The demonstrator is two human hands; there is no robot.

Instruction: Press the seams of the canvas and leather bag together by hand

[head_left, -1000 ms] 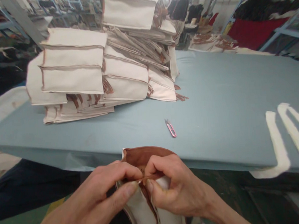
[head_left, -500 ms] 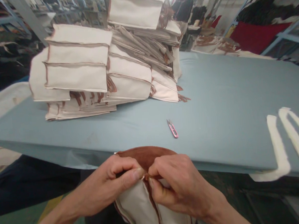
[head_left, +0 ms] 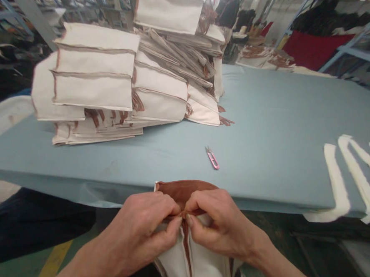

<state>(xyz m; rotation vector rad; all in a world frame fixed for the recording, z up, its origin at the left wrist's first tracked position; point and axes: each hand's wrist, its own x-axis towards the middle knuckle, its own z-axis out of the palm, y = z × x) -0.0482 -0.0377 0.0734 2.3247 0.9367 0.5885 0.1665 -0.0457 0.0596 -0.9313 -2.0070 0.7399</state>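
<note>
Close to my body, in front of the table edge, is a cream fabric bag (head_left: 208, 262) with a brown lining (head_left: 185, 190) and a brown seam running down its middle. My left hand (head_left: 152, 220) pinches the bag's top edge at that seam, thumb against fingers. Right beside it, my right hand (head_left: 215, 220) pinches the same edge from the other side, the two sets of fingertips almost touching. What lies exactly between the fingertips is hidden. Pink-handled thread snips (head_left: 212, 158) lie on the table just beyond the bag.
A blue-grey cloth covers the table (head_left: 266, 129). Stacked cream bag pieces (head_left: 94, 85) with brown trim pile up at the back left. White strips (head_left: 338, 179) hang over the right edge. Shelving (head_left: 351, 47) and a person (head_left: 227, 6) stand behind.
My left hand has shifted its grip, moving its fingertips right against the right hand's. The bag's seam has turned more upright. The whole view has shifted slightly.
</note>
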